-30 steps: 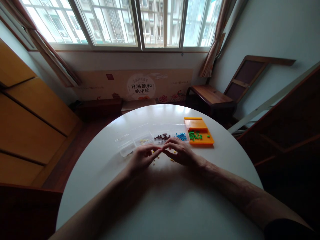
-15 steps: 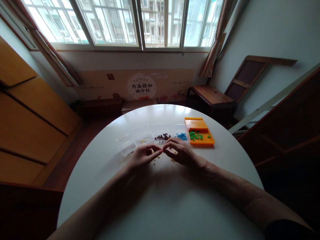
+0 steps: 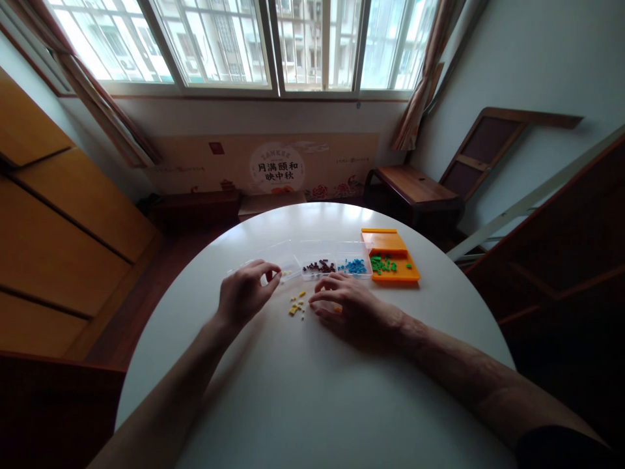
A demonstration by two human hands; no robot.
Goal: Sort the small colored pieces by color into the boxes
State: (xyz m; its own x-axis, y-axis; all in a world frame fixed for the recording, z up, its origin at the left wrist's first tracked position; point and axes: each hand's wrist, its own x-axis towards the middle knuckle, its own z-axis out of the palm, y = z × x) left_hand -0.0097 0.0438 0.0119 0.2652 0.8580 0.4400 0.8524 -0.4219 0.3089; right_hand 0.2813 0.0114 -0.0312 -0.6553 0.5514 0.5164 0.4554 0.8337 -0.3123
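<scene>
My left hand [image 3: 248, 291] hovers at the left part of the clear plastic box [image 3: 317, 277], thumb and forefinger pinched together; anything between them is too small to make out. Pale yellow bricks [image 3: 286, 273] lie in the compartment beside its fingertips. My right hand [image 3: 347, 301] rests low over the table, fingers curled and the tips of thumb and forefinger meeting; what they grip, if anything, cannot be seen. Just left of those tips is a loose group of small yellow bricks [image 3: 295, 306]. Under the right palm an orange-yellow piece [image 3: 337, 308] partly shows.
Dark brown bricks [image 3: 319, 266] and blue bricks [image 3: 352, 266] fill other compartments of the box. To its right stands an orange tray [image 3: 400, 275] holding green bricks [image 3: 383, 263]. All this is on a round white table [image 3: 312, 391]; a wooden chair [image 3: 415, 185] stands beyond it.
My hands were together at the fingertips and have parted. The left moved left and up to the box; the right came slightly down onto the table, uncovering the yellow bricks.
</scene>
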